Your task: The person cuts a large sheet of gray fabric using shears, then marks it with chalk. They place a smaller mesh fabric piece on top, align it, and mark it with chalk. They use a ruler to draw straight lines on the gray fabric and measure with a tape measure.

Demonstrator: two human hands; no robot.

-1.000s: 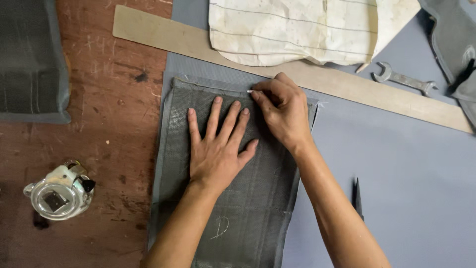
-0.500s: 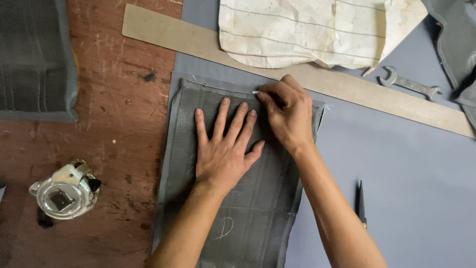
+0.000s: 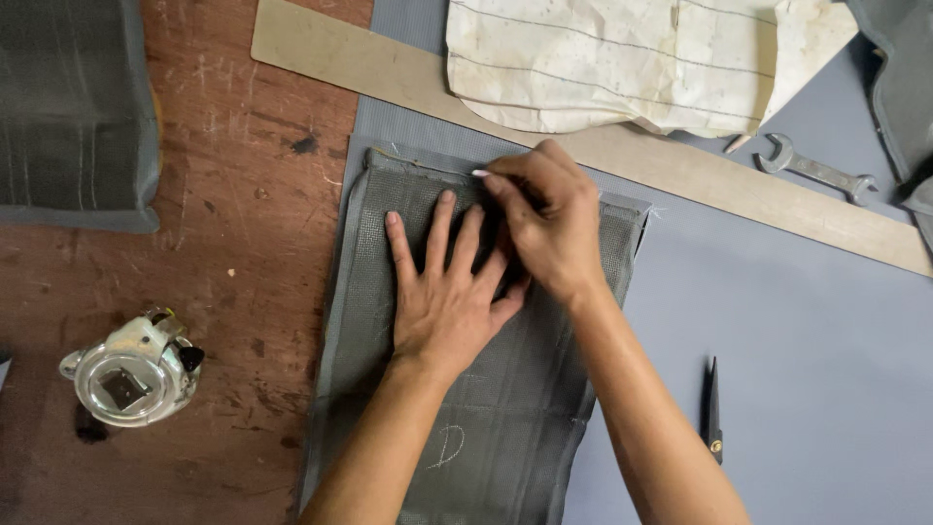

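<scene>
Fabric panel (image 3: 505, 408): dark grey mesh piece, lying flat, long way running near to far; its left part rests on the wood table (image 3: 243, 243), its right part on the grey sheet (image 3: 807, 321). I see a chalk mark on its near part.
Left hand (image 3: 447, 292): mine, palm down on the panel, fingers spread flat and pressing the cloth; it grips nothing.
Right hand (image 3: 549, 219): just right of the left hand and overlapping its fingertips, at the panel's far edge. Thumb and forefinger are pressed together on a small white piece of chalk (image 3: 480, 173), tip pointing left and touching the cloth.
Ruler (image 3: 680, 170): long tan strip, running from far left to right, just beyond the panel's far edge.
Pattern (image 3: 622, 58): cream, creased sheet with thin lines, lying over the far part of the ruler.
Wrench (image 3: 814, 170): 1, open-ended, on the grey sheet, far right, just beyond the ruler.
Snips (image 3: 713, 413): small dark tool, near right, well apart from the panel.
Tape dispenser (image 3: 131, 367): pale, clear-topped, on the wood, near left.
Folded cloth (image 3: 73, 107): dark grey, far left corner, apart from the panel.
</scene>
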